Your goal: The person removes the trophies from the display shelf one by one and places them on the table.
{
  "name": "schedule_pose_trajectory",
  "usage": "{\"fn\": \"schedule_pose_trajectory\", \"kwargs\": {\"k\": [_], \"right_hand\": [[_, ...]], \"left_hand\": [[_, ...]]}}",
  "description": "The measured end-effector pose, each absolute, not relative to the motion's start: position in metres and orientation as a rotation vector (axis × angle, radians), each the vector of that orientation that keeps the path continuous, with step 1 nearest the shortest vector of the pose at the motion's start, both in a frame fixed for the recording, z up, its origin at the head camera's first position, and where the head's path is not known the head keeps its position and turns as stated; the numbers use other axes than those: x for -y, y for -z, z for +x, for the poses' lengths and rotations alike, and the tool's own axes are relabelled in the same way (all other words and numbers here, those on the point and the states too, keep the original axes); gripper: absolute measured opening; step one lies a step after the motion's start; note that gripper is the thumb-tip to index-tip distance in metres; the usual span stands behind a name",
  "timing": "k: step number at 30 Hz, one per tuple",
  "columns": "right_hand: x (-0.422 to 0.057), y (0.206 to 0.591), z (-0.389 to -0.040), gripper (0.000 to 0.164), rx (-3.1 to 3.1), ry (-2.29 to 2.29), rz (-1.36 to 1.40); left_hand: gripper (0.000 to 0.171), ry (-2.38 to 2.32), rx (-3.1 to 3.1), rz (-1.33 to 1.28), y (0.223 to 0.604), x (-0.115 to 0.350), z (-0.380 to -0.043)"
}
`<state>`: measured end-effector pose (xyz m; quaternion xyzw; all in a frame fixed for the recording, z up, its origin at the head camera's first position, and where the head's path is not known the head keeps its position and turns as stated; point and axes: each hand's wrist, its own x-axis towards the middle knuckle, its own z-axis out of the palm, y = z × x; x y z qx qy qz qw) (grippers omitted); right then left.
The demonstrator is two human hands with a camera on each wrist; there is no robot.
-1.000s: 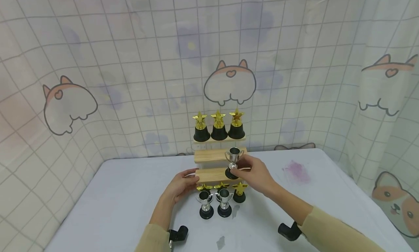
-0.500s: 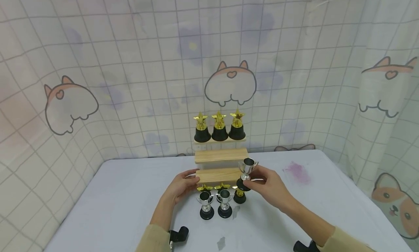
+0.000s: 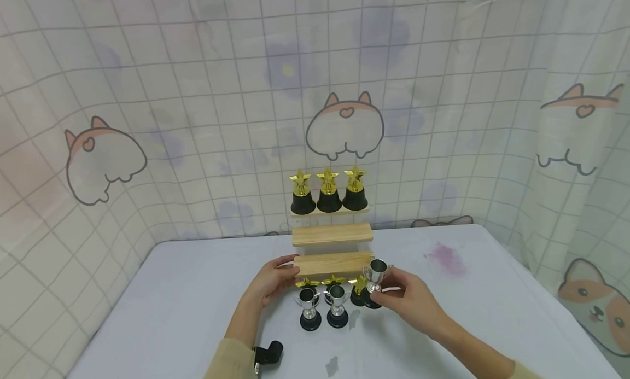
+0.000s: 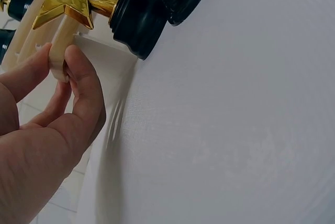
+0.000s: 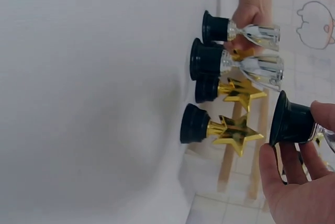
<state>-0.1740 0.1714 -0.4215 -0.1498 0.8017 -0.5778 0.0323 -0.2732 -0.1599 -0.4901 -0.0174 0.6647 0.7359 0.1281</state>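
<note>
My right hand [image 3: 413, 299] pinches a small silver cup trophy [image 3: 376, 275] by its stem, just right of the stand's lowest tier. In the right wrist view the trophy's black base [image 5: 296, 123] is off the table. My left hand [image 3: 273, 278] grips the left end of the lowest board [image 3: 334, 264] of a wooden tiered stand; the left wrist view shows thumb and fingers on that board end [image 4: 62, 51]. Two more silver cups [image 3: 309, 310] stand in front of the stand. Behind them is a row of gold star trophies [image 3: 333, 281], partly hidden.
Three gold star trophies [image 3: 328, 193] stand along the stand's top tier. Below them, the middle board [image 3: 332, 234] is bare. A white cloth covers the table [image 3: 197, 302], and a patterned curtain [image 3: 221, 122] hangs behind and at the sides.
My right hand has carried the silver cup from over the lowest board down and to the right, in front of the stand's right end. The left hand keeps its place on the board.
</note>
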Motion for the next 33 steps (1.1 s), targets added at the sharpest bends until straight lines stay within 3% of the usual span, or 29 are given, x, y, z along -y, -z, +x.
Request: {"fn": "schedule_pose_trajectory", "kwargs": {"k": [33], "right_hand": [[-0.160,0.478,-0.180,0.024,-2.565,1.577,-0.365]], "left_hand": [[0.057,-2.168,-1.896,-0.041,0.491,0.160,-0.274]]}}
